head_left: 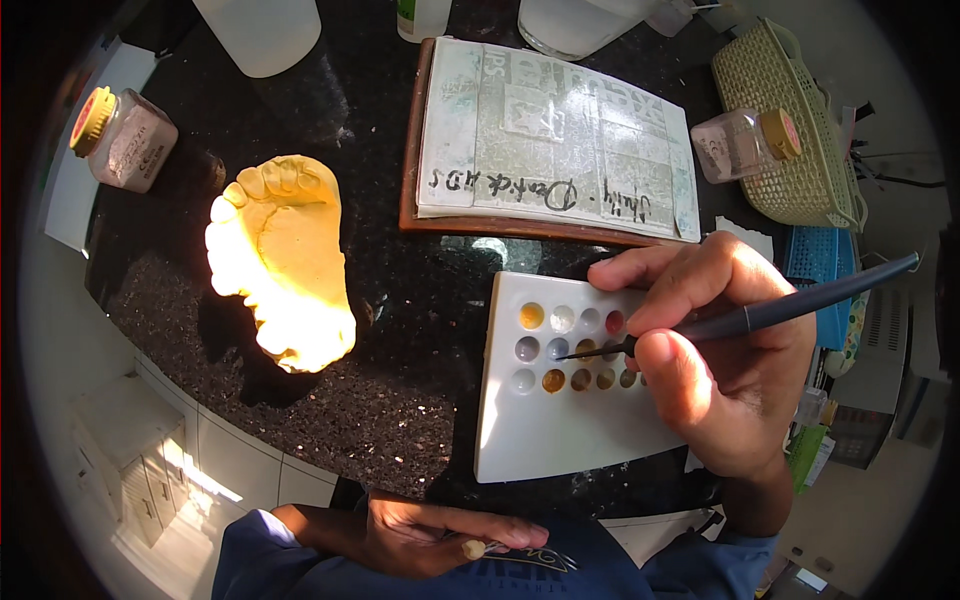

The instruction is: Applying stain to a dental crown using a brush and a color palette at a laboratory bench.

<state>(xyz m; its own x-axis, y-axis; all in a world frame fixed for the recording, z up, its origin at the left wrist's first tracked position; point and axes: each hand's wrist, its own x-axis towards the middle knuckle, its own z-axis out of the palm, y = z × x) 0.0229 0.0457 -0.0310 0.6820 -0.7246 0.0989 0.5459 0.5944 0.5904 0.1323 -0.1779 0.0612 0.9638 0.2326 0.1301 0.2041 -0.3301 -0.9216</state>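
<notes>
One dark brush (790, 308) is pinched by the right hand (738, 390), seemingly for steadiness over the palette (575, 432), while a pale piece (473, 549) is held in the left hand (420, 537).

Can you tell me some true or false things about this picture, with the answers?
1. The right hand holds a slim, dark-handled brush over the flat white palette. True.
2. The arch-shaped teeth model is blue. False: the arch-shaped teeth model is yellow.
3. A beige, perforated plastic basket is at the upper right. True.
4. The left hand touches the palette. False: the left hand is in front of the dark blue shirt, holding a small pale piece.
</notes>
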